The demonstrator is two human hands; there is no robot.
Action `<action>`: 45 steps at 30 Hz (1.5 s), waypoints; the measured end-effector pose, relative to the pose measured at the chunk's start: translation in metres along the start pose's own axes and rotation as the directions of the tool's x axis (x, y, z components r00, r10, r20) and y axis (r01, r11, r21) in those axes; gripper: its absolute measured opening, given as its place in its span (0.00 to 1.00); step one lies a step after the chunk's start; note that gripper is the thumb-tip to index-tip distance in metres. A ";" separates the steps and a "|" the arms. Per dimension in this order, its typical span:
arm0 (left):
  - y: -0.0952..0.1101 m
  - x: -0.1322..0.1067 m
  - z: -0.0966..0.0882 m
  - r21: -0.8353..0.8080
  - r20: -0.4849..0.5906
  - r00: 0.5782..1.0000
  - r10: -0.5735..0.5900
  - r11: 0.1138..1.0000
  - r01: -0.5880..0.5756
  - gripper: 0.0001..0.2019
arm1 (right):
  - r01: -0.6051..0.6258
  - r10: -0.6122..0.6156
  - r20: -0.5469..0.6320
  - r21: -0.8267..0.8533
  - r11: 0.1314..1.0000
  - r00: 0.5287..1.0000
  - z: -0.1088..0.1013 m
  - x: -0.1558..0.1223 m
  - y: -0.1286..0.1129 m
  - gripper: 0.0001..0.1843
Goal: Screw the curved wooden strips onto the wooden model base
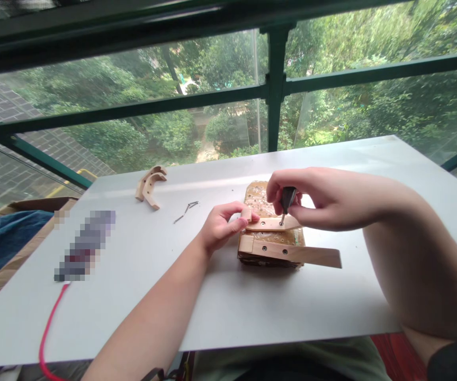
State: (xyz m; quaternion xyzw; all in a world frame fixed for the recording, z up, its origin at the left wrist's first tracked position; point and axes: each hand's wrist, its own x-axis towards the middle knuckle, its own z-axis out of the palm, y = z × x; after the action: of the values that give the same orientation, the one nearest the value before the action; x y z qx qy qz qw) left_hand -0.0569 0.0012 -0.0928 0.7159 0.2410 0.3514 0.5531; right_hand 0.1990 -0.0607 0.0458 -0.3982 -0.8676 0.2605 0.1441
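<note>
My right hand (307,198) is closed around the black handle of a screwdriver (288,199). Its tip points down at a screw (281,224) in the far wooden piece (271,224). My left hand (228,225) pinches the left end of that same piece, with its thumb and fingers on the raised block there. A second wooden piece (315,255), with two screws in it, lies nearer to me and juts out to the right. Both pieces rest on a brown block (257,193) dotted with small holes and wrapped in clear film.
Two curved wooden pieces (151,188) lie at the table's back left. Several loose screws (186,210) are scattered left of the block. A blurred-out object (87,246) with a red cable (51,328) is on the left. A cardboard box (49,209) holding blue cloth stands beyond the white table (141,296).
</note>
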 end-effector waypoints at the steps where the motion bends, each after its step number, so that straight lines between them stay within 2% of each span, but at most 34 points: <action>1: 0.000 0.000 0.000 0.000 -0.002 1.000 0.004 1.000 -0.004 0.15 | -0.010 0.010 0.003 0.010 1.000 1.000 -0.002 -0.002 0.001 0.17; 4: -0.002 0.000 0.000 -0.008 -0.008 1.000 0.013 1.000 -0.013 0.15 | -0.016 0.016 -0.009 0.009 1.000 1.000 -0.004 -0.004 0.004 0.19; 13: -0.002 0.000 0.000 0.013 -0.017 1.000 0.013 1.000 -0.013 0.16 | -0.021 0.022 0.026 -0.054 0.998 0.999 -0.008 -0.004 0.005 0.14; 18: -0.001 0.000 0.000 0.023 -0.021 1.000 0.008 1.000 -0.007 0.16 | -0.050 0.048 -0.014 -0.136 0.989 0.999 -0.009 -0.003 0.002 0.07; 26: -0.003 -0.001 -0.001 0.007 -0.015 1.000 0.007 1.000 -0.007 0.15 | -0.059 0.043 -0.066 -0.259 0.964 0.997 -0.008 0.001 -0.001 0.05; 33: -0.003 -0.001 0.001 -0.035 -0.018 1.000 -0.010 0.999 0.010 0.16 | -0.139 0.097 -0.159 -0.283 0.949 0.982 -0.001 0.008 -0.001 0.17; 37: -0.003 -0.001 0.001 -0.040 -0.030 1.000 -0.011 0.999 0.010 0.16 | -0.180 0.129 -0.213 -0.240 0.954 0.968 0.005 0.012 0.002 0.13; 40: -0.003 -0.001 0.001 -0.027 -0.029 1.000 -0.009 1.000 0.009 0.16 | -0.078 0.058 -0.162 -0.123 0.989 0.985 0.009 0.014 0.004 0.05; 43: -0.002 0.000 0.000 -0.029 -0.010 1.000 -0.013 1.000 0.013 0.16 | 0.049 -0.050 -0.030 -0.027 0.998 0.998 0.009 0.012 0.002 0.05; 45: -0.001 0.000 0.000 -0.034 -0.001 1.000 -0.013 0.999 0.013 0.16 | 0.054 -0.054 0.002 -0.023 0.998 0.999 0.008 0.010 -0.001 0.05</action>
State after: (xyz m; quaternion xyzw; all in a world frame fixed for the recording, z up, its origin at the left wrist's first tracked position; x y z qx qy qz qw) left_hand -0.0569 0.0014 -0.0938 0.7047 0.2399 0.3524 0.5671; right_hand 0.1884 -0.0560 0.0404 -0.3758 -0.8812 0.2468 0.1458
